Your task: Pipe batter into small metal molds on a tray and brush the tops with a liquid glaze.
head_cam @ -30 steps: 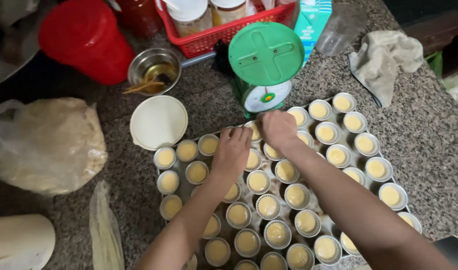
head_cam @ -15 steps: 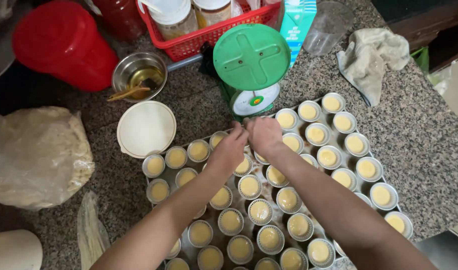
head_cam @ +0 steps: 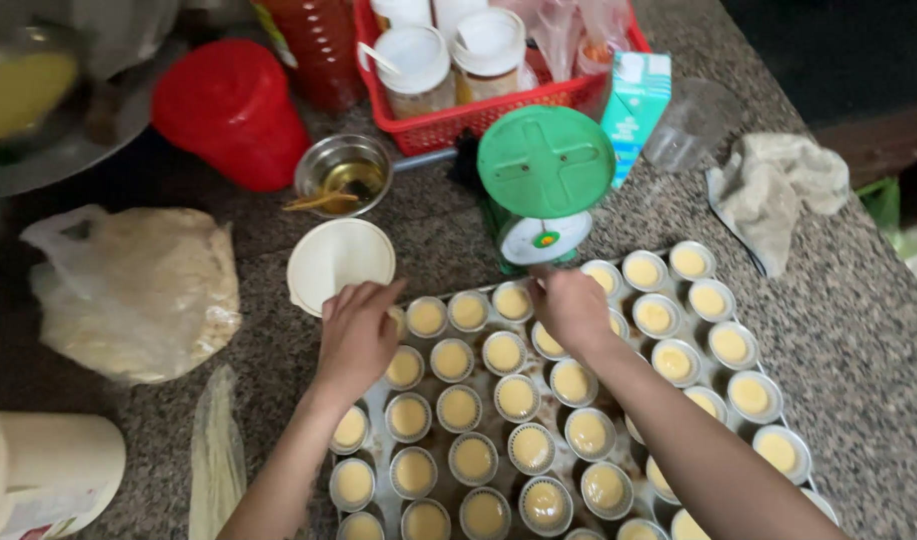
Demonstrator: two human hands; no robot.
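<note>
Speckled granite counter (head_cam: 858, 350), crowded. Tray (head_cam: 378, 452) of small foil cups of yellow custard (head_cam: 518, 396), rows running diagonally, upper right to lower left. Green kitchen scale (head_cam: 545, 175) just behind tray's far edge; white lid (head_cam: 340, 262) beside far-left corner. Left hand (head_cam: 356, 335) over far-left corner cup, fingers curled down onto it, grip closing on rim; cup mostly hidden under fingers. Right hand (head_cam: 570, 306) on far row near scale, fingers bent over cup; grip state there: cannot tell. Left hand nearer corner cup.
</note>
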